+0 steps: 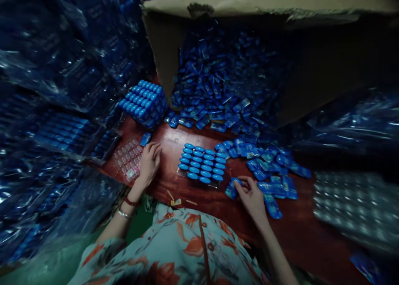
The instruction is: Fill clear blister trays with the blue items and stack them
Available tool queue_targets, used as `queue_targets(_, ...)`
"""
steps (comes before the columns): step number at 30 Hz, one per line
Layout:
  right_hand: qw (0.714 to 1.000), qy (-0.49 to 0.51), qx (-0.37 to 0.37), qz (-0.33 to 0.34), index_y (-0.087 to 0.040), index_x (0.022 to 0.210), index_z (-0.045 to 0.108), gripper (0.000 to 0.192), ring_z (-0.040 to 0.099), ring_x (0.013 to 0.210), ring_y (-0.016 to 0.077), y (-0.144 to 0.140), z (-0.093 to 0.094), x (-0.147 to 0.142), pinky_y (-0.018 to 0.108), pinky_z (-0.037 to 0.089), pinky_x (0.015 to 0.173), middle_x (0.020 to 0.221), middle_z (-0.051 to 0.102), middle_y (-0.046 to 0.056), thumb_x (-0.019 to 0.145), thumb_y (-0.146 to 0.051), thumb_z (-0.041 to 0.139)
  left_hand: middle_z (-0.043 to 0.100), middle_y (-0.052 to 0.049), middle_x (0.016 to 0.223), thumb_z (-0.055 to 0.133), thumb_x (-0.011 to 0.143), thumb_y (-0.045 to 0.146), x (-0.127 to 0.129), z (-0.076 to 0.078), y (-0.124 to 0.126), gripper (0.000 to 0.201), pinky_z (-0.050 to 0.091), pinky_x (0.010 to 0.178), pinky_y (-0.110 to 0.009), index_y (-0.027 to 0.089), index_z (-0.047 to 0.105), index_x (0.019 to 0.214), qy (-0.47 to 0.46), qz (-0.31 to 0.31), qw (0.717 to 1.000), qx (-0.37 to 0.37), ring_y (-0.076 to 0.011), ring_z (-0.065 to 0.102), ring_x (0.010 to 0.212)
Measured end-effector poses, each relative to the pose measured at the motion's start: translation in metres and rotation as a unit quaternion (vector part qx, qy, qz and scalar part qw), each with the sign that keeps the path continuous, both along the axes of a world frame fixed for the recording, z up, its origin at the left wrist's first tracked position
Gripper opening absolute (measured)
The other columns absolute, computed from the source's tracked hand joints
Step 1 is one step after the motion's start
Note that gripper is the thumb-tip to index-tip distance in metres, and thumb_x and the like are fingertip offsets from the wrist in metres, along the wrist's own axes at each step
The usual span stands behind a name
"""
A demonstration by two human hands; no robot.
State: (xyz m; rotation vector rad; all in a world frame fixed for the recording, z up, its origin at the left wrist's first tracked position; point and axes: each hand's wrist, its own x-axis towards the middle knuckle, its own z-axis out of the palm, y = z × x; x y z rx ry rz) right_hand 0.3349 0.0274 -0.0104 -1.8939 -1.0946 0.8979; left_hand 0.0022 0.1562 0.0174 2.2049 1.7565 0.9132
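My left hand (150, 162) hovers at the left of the red-brown table, its fingers loosely bent and apart, with nothing visible in them. Right beside it lies a clear tray (126, 157) with a pinkish tint. A small blue packet (145, 139) rests just beyond those fingertips. On the right, my right hand (252, 195) pinches the edge of a blue packet (232, 189) low over the table. Between my hands sits a tray of glossy blue oval pieces (203, 163), set in rows.
An open cardboard box (163, 48) spills many blue packets (215, 85) onto the table. Loose packets (274, 164) lie at right. Stacked blue trays (143, 100) stand at back left, near plastic-wrapped bundles (62, 60). A silvery tray stack (355, 206) is at far right.
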Motion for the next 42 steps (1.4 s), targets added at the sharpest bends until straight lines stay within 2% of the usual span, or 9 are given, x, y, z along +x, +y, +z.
queue_targets(5,0.989,0.132,-0.050,-0.033,-0.020,0.108,0.055,0.046,0.041,0.034,0.0080,-0.003,0.005,0.004,0.022,0.037,0.031,0.057,0.052,-0.006,0.071,-0.046,0.062,0.055,-0.018,0.106,0.049,0.086,0.028,-0.016,0.009,0.041,0.034,0.046,0.085,-0.045,0.010,0.054,0.114,0.164,0.159,0.970,-0.076,-0.0308,0.055,0.100)
queue_targets(10,0.971,0.229,-0.051,-0.049,-0.017,0.095,0.065,0.042,0.054,0.047,0.0114,-0.016,0.016,0.006,0.023,0.045,0.036,0.071,0.059,0.001,0.066,-0.047,0.070,0.054,-0.026,0.108,0.048,0.086,0.032,-0.011,0.020,0.070,0.037,0.047,0.078,-0.044,0.004,0.054,0.109,0.232,0.198,0.927,-0.221,-0.0369,0.057,0.099)
queue_targets(15,0.977,0.210,-0.025,-0.024,-0.019,0.104,0.060,0.048,0.060,0.054,0.0140,-0.025,0.028,-0.001,0.021,0.044,0.037,0.076,0.061,0.002,0.066,-0.046,0.072,0.056,-0.020,0.110,0.046,0.087,0.030,0.008,0.021,0.065,0.039,0.049,0.075,-0.039,0.010,0.047,0.120,0.224,0.085,0.941,-0.241,-0.0299,0.064,0.089)
queue_targets(20,0.996,-0.007,0.062,0.066,-0.022,0.109,0.059,0.033,0.065,0.074,0.0169,-0.023,0.042,-0.024,0.028,0.056,0.062,0.091,0.066,0.005,0.081,-0.037,0.060,0.063,-0.011,0.098,0.041,0.090,0.026,0.010,0.012,0.020,0.037,0.050,0.076,-0.032,0.013,0.042,0.125,0.063,-0.073,0.979,-0.180,-0.0197,0.064,0.083)
queue_targets(24,0.947,-0.175,0.197,0.181,-0.024,0.112,0.057,0.027,0.063,0.093,0.0184,-0.020,0.036,-0.034,0.035,0.053,0.084,0.102,0.064,0.006,0.087,-0.018,0.049,0.064,-0.005,0.091,0.050,0.087,0.031,0.003,0.018,-0.025,0.031,0.051,0.074,-0.029,0.016,0.051,0.114,-0.078,-0.081,0.984,-0.140,-0.0170,0.063,0.081)
queue_targets(28,0.889,-0.258,0.245,0.287,-0.023,0.122,0.052,0.044,0.061,0.094,0.0179,-0.016,0.024,-0.031,0.030,0.054,0.076,0.103,0.060,0.009,0.085,-0.003,0.039,0.062,-0.003,0.086,0.059,0.083,0.029,0.007,0.020,-0.059,0.016,0.052,0.071,-0.027,0.017,0.059,0.095,-0.156,-0.064,0.983,-0.077,-0.0154,0.062,0.079)
queue_targets(35,0.835,-0.342,0.114,0.416,-0.023,0.119,0.056,0.051,0.061,0.086,0.0181,0.004,0.052,-0.025,0.031,0.053,0.072,0.097,0.060,0.009,0.078,0.001,0.036,0.060,-0.008,0.100,0.035,0.092,0.013,0.016,-0.003,-0.068,0.031,0.052,0.073,-0.023,0.020,0.055,0.115,-0.060,-0.216,0.974,-0.038,-0.0139,0.062,0.088)
queue_targets(38,0.819,-0.367,0.081,0.434,-0.028,0.119,0.055,0.052,0.060,0.099,0.0188,0.006,0.054,-0.029,0.033,0.051,0.081,0.110,0.059,0.008,0.079,0.000,0.037,0.060,-0.008,0.096,0.033,0.093,0.014,0.013,0.001,-0.057,0.032,0.051,0.071,-0.023,0.018,0.052,0.119,-0.005,-0.295,0.955,-0.032,-0.0141,0.060,0.084)
queue_targets(42,0.801,-0.411,0.129,0.416,-0.027,0.117,0.056,0.048,0.059,0.106,0.0207,0.002,0.038,-0.039,0.032,0.051,0.081,0.119,0.059,0.010,0.081,-0.002,0.037,0.060,-0.006,0.090,0.033,0.095,0.018,0.015,0.014,-0.045,0.029,0.049,0.070,-0.025,0.020,0.053,0.114,0.097,-0.380,0.919,-0.048,-0.0154,0.057,0.081)
